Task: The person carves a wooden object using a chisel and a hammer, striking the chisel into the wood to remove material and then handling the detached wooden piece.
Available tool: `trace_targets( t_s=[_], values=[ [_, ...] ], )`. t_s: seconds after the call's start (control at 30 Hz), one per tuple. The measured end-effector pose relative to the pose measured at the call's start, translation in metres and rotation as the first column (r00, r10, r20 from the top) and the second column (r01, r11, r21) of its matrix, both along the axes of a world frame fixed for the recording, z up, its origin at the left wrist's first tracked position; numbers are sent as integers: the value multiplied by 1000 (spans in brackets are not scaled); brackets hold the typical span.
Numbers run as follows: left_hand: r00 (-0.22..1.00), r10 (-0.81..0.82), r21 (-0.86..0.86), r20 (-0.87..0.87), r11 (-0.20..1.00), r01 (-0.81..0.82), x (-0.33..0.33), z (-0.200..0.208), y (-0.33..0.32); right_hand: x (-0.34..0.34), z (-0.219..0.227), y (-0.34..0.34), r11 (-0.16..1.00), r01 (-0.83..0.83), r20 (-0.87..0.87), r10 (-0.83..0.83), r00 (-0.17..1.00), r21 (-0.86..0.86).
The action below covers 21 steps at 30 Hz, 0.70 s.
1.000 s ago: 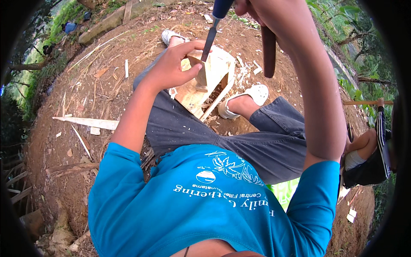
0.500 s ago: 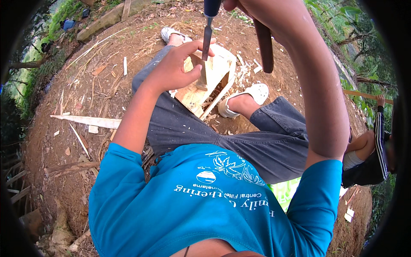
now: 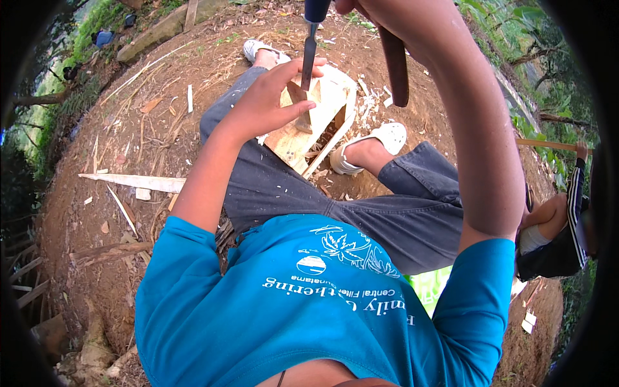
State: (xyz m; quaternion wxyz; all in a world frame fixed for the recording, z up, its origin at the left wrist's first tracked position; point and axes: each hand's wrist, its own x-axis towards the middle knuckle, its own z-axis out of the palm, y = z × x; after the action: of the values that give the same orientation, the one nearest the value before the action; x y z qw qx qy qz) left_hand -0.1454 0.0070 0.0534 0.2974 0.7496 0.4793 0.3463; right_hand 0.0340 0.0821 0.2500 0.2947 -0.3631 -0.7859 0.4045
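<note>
A pale pointed wood strip [image 3: 132, 182] lies on brown soil [image 3: 68, 222] near a branch [image 3: 111, 254].

Diffuse daylight falls fairly bright on the brown ground [image 3: 71, 219], shadows soft, pale wooden block [image 3: 333, 90] near washed-out, far-left foliage [image 3: 22, 184] dim, centre reasonably sharp, edges softer, bent by fisheye toward a black round border.

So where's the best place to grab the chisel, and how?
By its blue handle, I think, from above or the right. The chisel stands nearly upright: handle on top, metal blade pointing down at the wooden block, with the left hand beside that lower end.
</note>
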Motion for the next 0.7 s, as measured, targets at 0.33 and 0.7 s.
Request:
trace_targets(
  t_s=[0.33, 0.7],
  values=[
    [999, 31, -105, 30, 994, -27, 2, 4, -1, 0, -2, -1, 999, 25, 32, -26, 999, 32],
    [955, 151, 217, -256, 971, -95, 4, -2, 1, 31, -28, 4, 997, 76, -367, -71, 927, -2]
  ],
)
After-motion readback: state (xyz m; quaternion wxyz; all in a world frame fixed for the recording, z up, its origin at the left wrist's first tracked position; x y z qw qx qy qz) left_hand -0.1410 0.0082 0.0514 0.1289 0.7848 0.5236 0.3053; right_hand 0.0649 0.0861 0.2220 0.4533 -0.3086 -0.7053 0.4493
